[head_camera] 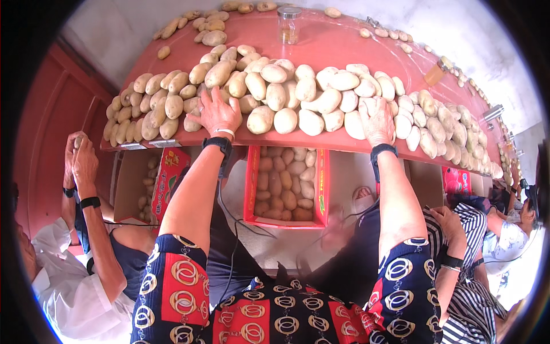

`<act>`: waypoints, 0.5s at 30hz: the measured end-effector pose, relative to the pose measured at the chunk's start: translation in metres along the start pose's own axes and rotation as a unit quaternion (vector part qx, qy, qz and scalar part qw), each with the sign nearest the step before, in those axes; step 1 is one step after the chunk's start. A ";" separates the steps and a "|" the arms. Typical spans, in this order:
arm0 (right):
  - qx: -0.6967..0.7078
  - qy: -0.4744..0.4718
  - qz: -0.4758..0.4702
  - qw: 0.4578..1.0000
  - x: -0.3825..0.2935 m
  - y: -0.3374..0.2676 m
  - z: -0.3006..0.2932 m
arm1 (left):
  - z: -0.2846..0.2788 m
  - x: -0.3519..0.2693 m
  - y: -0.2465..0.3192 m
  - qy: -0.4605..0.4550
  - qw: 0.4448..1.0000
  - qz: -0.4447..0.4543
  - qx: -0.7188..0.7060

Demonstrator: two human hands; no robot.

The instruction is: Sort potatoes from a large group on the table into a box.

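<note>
A long heap of potatoes lies along the near edge of a red table. My left hand rests with fingers spread against potatoes left of the middle of the heap. Over the potatoes right of the middle lies my right hand, its fingertips partly among them; whether it grips one cannot be told. Both wrists wear black bands. Below the table edge, between my legs, stands an open red cardboard box with potatoes inside.
A glass jar with a metal lid and a jar of amber liquid stand farther back. A co-worker's hands hold a small object at the left. Another co-worker's hand is at the right. More cardboard boxes sit under the table. Cables hang near my arms.
</note>
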State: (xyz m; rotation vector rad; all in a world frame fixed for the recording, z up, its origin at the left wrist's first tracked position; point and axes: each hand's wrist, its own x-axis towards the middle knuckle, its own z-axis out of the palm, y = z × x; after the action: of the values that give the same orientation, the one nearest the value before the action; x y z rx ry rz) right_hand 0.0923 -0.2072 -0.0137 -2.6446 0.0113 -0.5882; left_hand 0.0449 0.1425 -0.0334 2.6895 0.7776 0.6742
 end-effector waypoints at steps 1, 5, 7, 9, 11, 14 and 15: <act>0.005 0.007 -0.005 1.000 0.000 0.001 0.000 | 0.001 0.000 0.000 0.010 1.000 0.000 0.003; 0.005 -0.002 -0.008 1.000 -0.001 0.005 -0.001 | 0.004 -0.001 -0.001 0.022 1.000 0.003 0.001; 0.021 -0.011 -0.007 1.000 0.000 0.007 -0.002 | 0.008 -0.001 0.000 0.006 1.000 -0.006 -0.008; 0.053 0.023 -0.042 0.997 -0.001 0.007 -0.001 | 0.008 -0.002 -0.004 0.054 0.998 0.011 -0.005; 0.077 0.001 -0.023 0.997 -0.001 0.006 -0.001 | 0.007 -0.003 -0.004 0.054 0.999 0.003 0.008; 0.086 0.034 -0.028 0.995 0.001 0.004 0.003 | 0.005 -0.003 -0.004 0.029 0.999 0.010 -0.010; 0.093 0.008 -0.045 0.995 0.003 0.004 0.002 | 0.004 -0.004 -0.004 0.012 1.000 -0.009 -0.003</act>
State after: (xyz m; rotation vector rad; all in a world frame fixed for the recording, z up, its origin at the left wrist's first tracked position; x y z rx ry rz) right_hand 0.0957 -0.2102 -0.0159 -2.4703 -0.1500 -0.6092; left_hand 0.0419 0.1430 -0.0397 2.6698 0.8028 0.7039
